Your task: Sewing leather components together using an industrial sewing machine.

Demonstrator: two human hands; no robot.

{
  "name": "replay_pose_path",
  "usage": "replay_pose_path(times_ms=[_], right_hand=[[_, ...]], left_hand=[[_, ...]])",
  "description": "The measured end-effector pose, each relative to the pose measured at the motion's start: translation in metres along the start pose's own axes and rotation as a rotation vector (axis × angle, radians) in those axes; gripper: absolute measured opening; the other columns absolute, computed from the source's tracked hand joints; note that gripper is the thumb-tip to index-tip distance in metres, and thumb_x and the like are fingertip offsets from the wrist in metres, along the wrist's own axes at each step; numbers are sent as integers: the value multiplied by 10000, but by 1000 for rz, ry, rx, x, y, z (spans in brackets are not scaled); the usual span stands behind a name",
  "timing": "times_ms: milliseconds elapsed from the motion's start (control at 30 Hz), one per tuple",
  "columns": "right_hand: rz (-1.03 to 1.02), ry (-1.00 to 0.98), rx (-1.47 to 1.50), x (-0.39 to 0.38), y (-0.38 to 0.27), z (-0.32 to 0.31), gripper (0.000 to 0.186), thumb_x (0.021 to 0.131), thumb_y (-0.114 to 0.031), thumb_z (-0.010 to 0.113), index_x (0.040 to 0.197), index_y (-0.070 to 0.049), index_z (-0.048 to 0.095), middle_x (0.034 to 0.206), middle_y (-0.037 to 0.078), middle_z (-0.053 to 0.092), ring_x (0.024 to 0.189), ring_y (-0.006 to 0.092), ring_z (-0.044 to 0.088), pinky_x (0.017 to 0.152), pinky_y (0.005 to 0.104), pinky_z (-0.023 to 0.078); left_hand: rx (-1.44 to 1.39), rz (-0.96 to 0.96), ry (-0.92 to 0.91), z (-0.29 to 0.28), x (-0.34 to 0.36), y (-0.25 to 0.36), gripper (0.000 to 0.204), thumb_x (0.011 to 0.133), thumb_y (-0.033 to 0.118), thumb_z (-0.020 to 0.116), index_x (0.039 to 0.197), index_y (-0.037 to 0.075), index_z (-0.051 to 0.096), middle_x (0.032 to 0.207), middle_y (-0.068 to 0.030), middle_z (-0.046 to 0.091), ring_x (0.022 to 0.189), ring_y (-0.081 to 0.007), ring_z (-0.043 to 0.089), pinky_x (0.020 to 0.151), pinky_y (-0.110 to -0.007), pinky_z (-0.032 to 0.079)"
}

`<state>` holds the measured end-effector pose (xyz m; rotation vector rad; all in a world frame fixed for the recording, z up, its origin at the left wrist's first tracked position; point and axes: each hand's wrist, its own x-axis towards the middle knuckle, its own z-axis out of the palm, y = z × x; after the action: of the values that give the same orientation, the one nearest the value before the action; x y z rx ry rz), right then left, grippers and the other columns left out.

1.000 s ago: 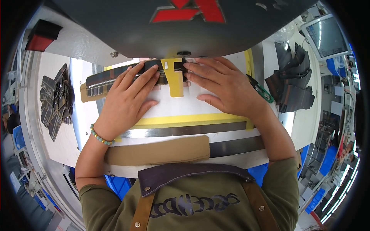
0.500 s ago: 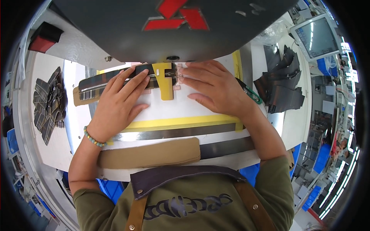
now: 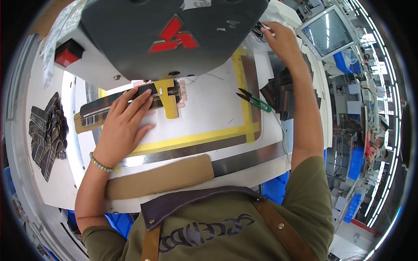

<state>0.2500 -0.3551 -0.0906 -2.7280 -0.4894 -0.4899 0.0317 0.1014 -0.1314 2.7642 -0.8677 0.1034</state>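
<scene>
My left hand [image 3: 124, 122] lies flat with its fingers spread on a dark plaid fabric strip [image 3: 96, 114]. Under the strip a tan backing piece [image 3: 78, 125] sticks out at the left. A yellow template piece [image 3: 170, 104] crosses the strip's right end, beside small pink pieces [image 3: 182, 92]. At the far right, my right hand [image 3: 278, 37] reaches past the machine head. Its fingers are pinched together at a small dark, partly shiny thing, too small to name, next to clear plastic wrapping [image 3: 257, 42].
The grey machine head [image 3: 174, 56] overhangs the work plate. Green-handled thread snips [image 3: 257, 102] lie at its right, near dark fabric pieces [image 3: 283, 93]. More plaid pieces [image 3: 48, 135] are heaped left. A tan panel [image 3: 161, 176] lies in front; a monitor [image 3: 326, 32] stands far right.
My right hand has left the strip's right end and reached far right, its fingers now pinched. The left hand stays on the strip. The view has shifted, uncovering the snips.
</scene>
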Motion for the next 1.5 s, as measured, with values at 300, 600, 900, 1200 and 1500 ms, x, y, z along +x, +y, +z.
replay_pose_path(times_ms=[300,600,900,1200,1500], right_hand=[[-9,-337,-236,-9,-9,17,264,954,-188,684,1131,-44,816,1166,222,758,1089,416,727,956,524,561],[-24,-117,546,-100,-147,-31,120,991,-107,757,1049,-19,814,976,78,779,850,129,703,766,290,554],[53,-579,951,-160,-223,6,140,967,-57,804,1086,10,769,1002,94,769,874,172,735,788,280,577],[-847,-126,369,-151,-211,16,324,806,-59,793,1126,-10,775,1172,118,767,979,276,784,760,389,653],[-889,69,129,-87,-188,81,304,816,-136,802,1099,-30,767,1112,58,753,988,228,768,798,357,649]], left_hand=[[24,39,48,2,-6,-4,613,983,308,757,1493,-2,617,1620,-109,547,1524,-366,455,1233,-491,413],[-517,-15,207,-40,-7,31,521,930,91,821,1426,23,677,1407,-154,694,1265,-341,674,1046,-431,571],[-1342,-415,-61,-9,-7,63,123,1051,29,714,1139,-56,708,1043,-63,757,898,-104,729,830,-262,604],[-1510,-495,-217,9,0,42,120,1069,0,653,1177,-28,697,1044,-57,734,886,-106,715,805,-256,601],[-25,178,447,19,16,5,432,808,53,842,1221,10,723,1266,-110,725,1095,-315,697,908,-418,582]])
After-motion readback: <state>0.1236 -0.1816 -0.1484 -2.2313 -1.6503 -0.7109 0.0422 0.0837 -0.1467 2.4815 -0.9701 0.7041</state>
